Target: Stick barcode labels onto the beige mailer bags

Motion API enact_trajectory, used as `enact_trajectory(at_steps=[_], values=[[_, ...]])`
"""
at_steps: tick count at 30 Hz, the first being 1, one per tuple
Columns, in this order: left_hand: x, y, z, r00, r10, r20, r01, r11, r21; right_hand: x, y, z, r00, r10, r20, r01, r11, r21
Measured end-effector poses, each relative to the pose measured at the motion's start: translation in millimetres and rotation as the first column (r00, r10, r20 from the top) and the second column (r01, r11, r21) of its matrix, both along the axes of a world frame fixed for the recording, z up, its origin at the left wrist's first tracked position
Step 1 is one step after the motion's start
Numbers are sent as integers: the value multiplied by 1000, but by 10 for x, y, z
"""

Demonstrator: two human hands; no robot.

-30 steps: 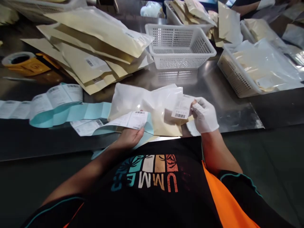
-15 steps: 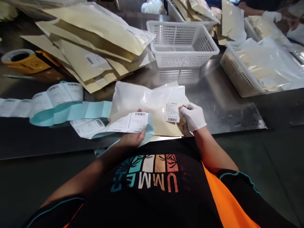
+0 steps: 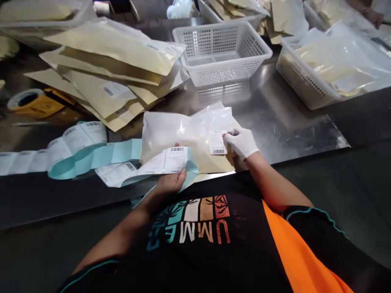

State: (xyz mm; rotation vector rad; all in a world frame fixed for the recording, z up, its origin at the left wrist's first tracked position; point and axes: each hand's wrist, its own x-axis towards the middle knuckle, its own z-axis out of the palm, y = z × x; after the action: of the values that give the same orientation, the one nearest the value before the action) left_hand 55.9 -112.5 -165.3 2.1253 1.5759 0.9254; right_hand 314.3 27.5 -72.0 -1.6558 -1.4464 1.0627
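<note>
My bare left hand [image 3: 172,180] grips the end of a strip of printed barcode labels [image 3: 174,160] on pale blue backing, in front of a filled plastic mailing bag [image 3: 171,130]. The bag lies flat on the metal table, white above and cream below. My right hand [image 3: 242,143], in a white glove with bare fingertips, pinches the right edge of a single white barcode label [image 3: 218,142] that lies against the right side of the bag. Whether the label is fully stuck down, I cannot tell. Behind my left hand the strip runs in loops to the left.
Several cream mailing bags [image 3: 116,61] are piled at the back left, beside a yellow tape dispenser [image 3: 39,103]. A white perforated basket [image 3: 226,75] stands behind the bag. Another basket [image 3: 305,83] at the right holds bags. A person's hand [image 3: 371,17] shows at the far right.
My right hand has shifted slightly left and down at the label, which now lies flatter against the bag. My left hand still holds the strip. The whole view has tilted a little.
</note>
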Motion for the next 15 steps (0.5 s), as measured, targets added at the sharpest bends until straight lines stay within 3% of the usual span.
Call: enact_trajectory(at_steps=[7,12,15], values=[[-25,17,-24,997,-26,78,29,999,-36,-61,2,36,999,-32,5,33,998,-62],[-47,16,-97,995,-36,98,35,999,11,-85,-18,130,991,-42,124,51,996,-74],[-54,19,-112,993,-49,104,47,999,24,-87,-15,141,973,-30,228,35,999,-18]])
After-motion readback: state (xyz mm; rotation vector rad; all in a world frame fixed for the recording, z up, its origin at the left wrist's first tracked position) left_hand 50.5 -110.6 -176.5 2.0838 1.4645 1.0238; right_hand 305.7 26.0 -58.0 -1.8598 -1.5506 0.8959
